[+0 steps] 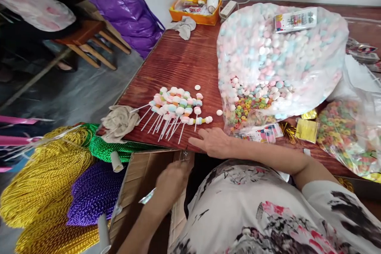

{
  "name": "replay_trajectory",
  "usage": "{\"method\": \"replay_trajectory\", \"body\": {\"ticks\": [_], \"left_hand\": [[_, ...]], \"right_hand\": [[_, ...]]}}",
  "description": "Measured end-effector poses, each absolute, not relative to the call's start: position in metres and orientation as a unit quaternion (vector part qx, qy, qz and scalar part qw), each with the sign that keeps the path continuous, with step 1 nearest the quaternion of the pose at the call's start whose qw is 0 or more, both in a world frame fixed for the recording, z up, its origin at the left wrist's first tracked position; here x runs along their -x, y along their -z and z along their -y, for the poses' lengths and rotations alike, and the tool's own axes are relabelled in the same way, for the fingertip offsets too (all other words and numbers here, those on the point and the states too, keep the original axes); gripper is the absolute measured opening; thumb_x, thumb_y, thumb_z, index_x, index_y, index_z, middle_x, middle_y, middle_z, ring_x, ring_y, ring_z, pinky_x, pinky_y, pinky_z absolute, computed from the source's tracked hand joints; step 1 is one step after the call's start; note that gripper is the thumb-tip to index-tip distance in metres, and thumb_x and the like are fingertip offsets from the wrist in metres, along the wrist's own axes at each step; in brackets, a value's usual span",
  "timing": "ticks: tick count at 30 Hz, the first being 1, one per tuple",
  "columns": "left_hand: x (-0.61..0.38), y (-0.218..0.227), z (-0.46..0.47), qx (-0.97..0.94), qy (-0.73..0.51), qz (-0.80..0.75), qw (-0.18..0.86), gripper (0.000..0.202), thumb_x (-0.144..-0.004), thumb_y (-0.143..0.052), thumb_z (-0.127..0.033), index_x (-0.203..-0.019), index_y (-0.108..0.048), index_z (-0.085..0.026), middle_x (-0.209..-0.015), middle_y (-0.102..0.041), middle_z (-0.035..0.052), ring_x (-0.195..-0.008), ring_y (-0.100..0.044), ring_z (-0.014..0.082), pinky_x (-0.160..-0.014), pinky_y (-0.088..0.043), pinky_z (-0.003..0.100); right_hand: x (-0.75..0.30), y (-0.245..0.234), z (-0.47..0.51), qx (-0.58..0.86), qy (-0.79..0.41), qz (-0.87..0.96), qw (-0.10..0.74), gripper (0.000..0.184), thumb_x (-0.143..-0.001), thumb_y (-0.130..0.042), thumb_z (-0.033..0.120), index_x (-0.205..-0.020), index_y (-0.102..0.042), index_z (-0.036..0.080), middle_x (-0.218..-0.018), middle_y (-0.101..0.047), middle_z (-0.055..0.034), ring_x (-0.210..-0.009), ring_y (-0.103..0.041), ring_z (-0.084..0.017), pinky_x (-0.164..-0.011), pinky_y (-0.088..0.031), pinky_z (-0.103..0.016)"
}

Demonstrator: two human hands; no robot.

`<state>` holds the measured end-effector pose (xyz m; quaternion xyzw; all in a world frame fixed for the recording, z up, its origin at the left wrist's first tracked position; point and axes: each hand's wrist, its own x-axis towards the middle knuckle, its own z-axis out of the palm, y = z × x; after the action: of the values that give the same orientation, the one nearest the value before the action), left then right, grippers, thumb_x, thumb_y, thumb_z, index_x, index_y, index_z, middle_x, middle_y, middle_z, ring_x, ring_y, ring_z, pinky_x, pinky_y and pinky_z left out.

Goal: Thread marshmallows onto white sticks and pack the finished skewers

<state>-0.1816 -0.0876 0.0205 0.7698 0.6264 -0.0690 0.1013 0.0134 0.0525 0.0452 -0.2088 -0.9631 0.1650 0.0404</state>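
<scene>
My right hand [216,143] lies at the near edge of the table, fingers stretched to the left and apart, with nothing visible in them. Just beyond it is a pile of candy skewers [174,105], white sticks strung with pastel candies and ring shapes. My left hand [174,176] is low, over an open cardboard box [135,190] below the table edge. Its fingers look closed, slightly blurred. Something clear and shiny shows at the fingertips, too indistinct to name. A small shiny piece [148,196] shows beside the left wrist.
A large clear bag of pastel candies [282,55] covers the table's right half. Beside it lies a bag of colourful rings [345,131]. A crumpled beige cloth [119,123] sits at the left corner. Gold cord bundles [44,174] hang left. A person sits near a stool [86,31].
</scene>
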Motion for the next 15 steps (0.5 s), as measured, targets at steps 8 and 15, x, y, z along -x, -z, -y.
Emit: {"method": "replay_trajectory", "body": {"ticks": [8,15], "left_hand": [[-0.002,-0.015,0.006,-0.939,-0.088,-0.326,0.067,0.03,-0.088,-0.047,-0.011,-0.114,-0.061,-0.01,-0.112,-0.063,0.0168,-0.109,-0.055,0.0287,-0.089,-0.049,0.042],[-0.01,-0.014,-0.002,-0.916,-0.028,-0.399,0.019,0.033,-0.089,-0.047,-0.015,-0.118,-0.059,-0.004,-0.113,-0.06,0.0208,-0.101,-0.056,0.0306,-0.081,-0.045,0.044]], "right_hand": [[0.021,-0.054,-0.124,0.13,-0.041,0.991,-0.006,0.028,-0.097,-0.037,0.014,-0.094,-0.065,0.016,-0.109,-0.065,-0.0106,-0.094,-0.059,-0.021,-0.083,-0.045,-0.039],[-0.011,-0.094,-0.201,0.359,-0.117,0.917,0.126,0.029,-0.084,-0.045,0.009,-0.094,-0.072,0.009,-0.094,-0.072,-0.0117,-0.086,-0.064,-0.019,-0.075,-0.045,-0.028]]}}
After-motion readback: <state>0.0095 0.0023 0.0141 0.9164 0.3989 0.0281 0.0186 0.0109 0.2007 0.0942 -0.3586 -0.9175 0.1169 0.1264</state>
